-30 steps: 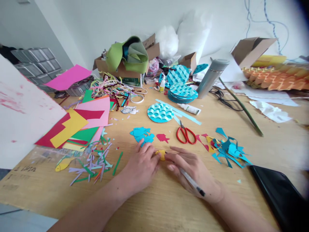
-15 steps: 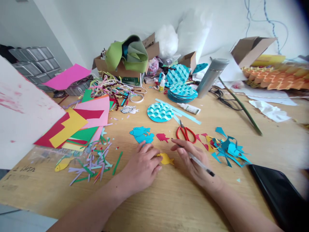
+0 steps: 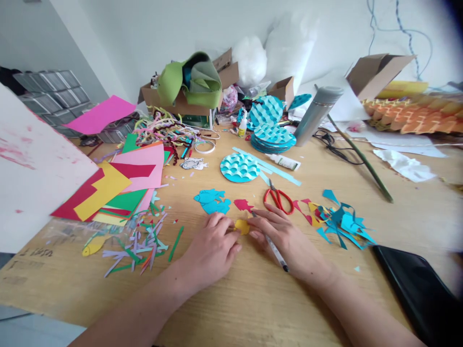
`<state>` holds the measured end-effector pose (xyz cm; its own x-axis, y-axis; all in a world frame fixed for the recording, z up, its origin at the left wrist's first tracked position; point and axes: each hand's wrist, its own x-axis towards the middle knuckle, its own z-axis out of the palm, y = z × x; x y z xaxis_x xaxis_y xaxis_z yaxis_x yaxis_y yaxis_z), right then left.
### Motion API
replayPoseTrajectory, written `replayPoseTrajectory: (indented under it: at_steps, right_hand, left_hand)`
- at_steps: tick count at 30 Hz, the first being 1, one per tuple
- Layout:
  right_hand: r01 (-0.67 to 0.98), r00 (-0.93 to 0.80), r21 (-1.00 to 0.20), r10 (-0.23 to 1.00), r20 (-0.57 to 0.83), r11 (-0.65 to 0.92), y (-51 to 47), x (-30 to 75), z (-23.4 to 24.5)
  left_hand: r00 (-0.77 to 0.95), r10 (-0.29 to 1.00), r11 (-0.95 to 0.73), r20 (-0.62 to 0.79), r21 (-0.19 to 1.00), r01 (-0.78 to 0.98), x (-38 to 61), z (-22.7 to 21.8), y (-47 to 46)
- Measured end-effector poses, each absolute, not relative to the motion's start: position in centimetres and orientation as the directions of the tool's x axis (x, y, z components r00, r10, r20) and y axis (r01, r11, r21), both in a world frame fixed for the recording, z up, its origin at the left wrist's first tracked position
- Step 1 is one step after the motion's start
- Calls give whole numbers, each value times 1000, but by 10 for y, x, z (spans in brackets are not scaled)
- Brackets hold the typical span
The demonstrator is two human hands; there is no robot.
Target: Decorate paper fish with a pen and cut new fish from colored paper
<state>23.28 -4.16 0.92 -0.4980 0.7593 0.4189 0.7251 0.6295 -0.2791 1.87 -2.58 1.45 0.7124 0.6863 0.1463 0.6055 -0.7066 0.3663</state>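
My left hand [image 3: 213,248] rests on the wooden table, its fingertips pinching the left edge of a small yellow paper fish [image 3: 241,226]. My right hand [image 3: 285,238] lies just right of the fish, fingers closed round a pen [image 3: 274,249] whose tip points toward the red paper fish [image 3: 243,205]. Blue paper fish cut-outs [image 3: 212,201] lie just beyond my left hand. Red-handled scissors [image 3: 278,198] sit behind my right hand.
Coloured paper sheets [image 3: 119,180] and paper strips [image 3: 141,241] lie at left, blue scraps [image 3: 340,221] at right. A black tablet [image 3: 419,289] sits at the near right. Blue wave discs [image 3: 240,168], a glue bottle [image 3: 285,163], a grey flask [image 3: 317,115] and cardboard boxes [image 3: 188,96] crowd the back.
My right hand with the pen moved left and back onto the yellow fish, partly covering it again. My left hand stayed holding the fish's left edge.
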Motion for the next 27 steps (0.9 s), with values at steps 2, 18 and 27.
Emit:
replayPoseTrajectory:
  at_steps: [2, 18, 27]
  right_hand:
    - [694, -419, -389, 780, 465, 606, -44, 235, 8]
    - [10, 109, -998, 992, -67, -69, -42, 215, -6]
    - [54, 187, -997, 981, -42, -53, -41, 214, -4]
  left_hand:
    - [707, 693, -697, 142, 380, 607, 18, 15, -26]
    - [724, 671, -716, 158, 391, 579, 22, 4, -28]
    - [737, 662, -724, 138, 372, 581, 25, 3, -31]
